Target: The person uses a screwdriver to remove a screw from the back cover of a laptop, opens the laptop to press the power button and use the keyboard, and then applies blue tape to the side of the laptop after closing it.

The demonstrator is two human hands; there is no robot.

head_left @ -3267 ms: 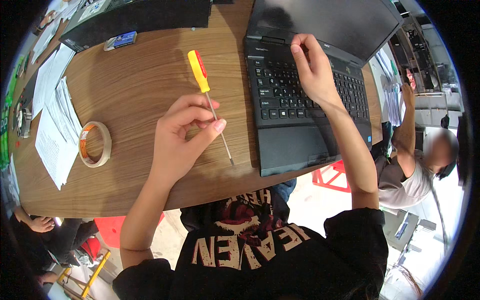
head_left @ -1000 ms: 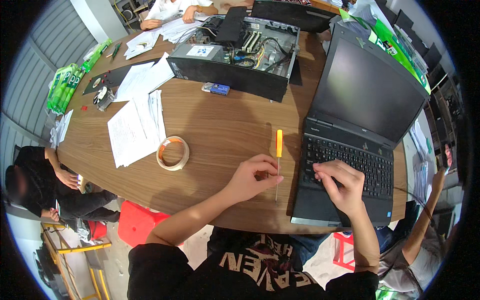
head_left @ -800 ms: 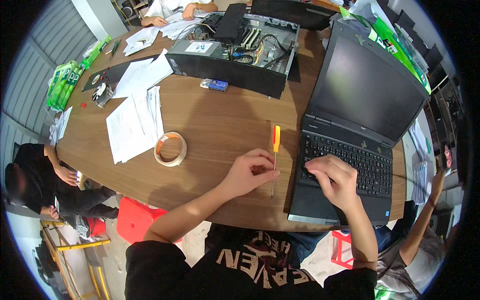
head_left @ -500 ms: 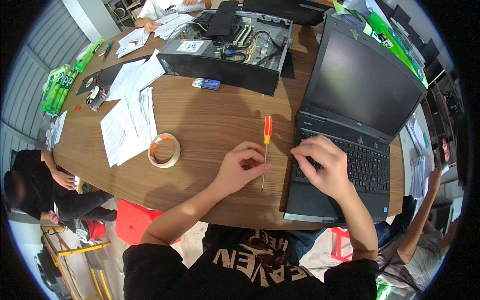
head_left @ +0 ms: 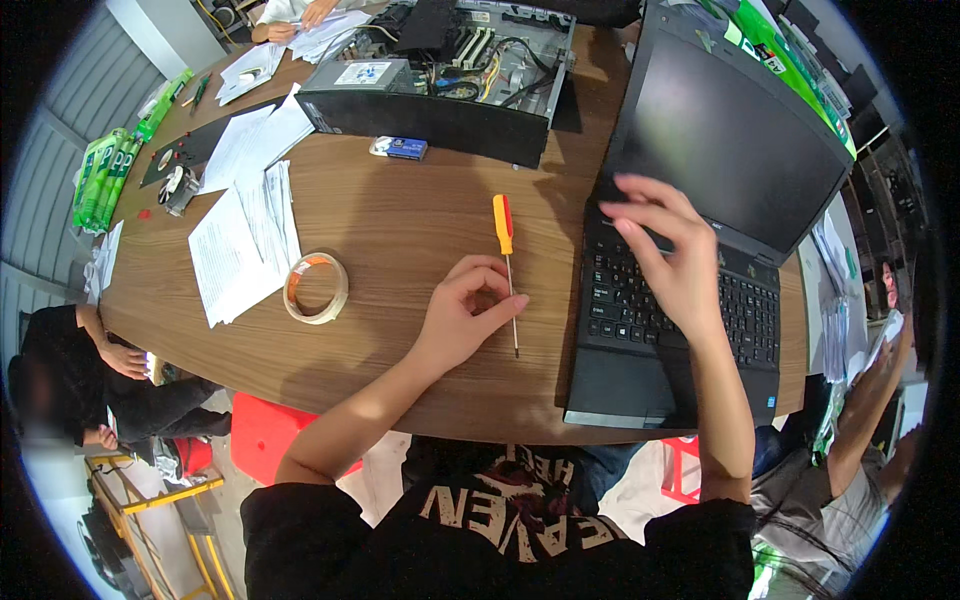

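A screwdriver (head_left: 503,226) with a yellow and red handle is pinched by its thin shaft between the thumb and fingers of my left hand (head_left: 458,312). Its handle points away from me, and the tip is just over the brown table. My right hand (head_left: 672,245) hovers over the upper left of the keyboard of a black laptop (head_left: 745,315), below the dark screen. Its fingers are apart, a little blurred, and nothing shows between them.
An opened computer case (head_left: 425,125) lies at the back, a small blue box (head_left: 404,148) before it. To the left are a tape roll (head_left: 334,308), loose papers (head_left: 235,250), a small fan (head_left: 177,190) and green packs (head_left: 105,180). Other people sit around the table.
My right hand has moved away from me toward the screen, and its fingers have spread from a pinch. The screwdriver now leans slightly left, still in my left hand. The whole view has shifted slightly.
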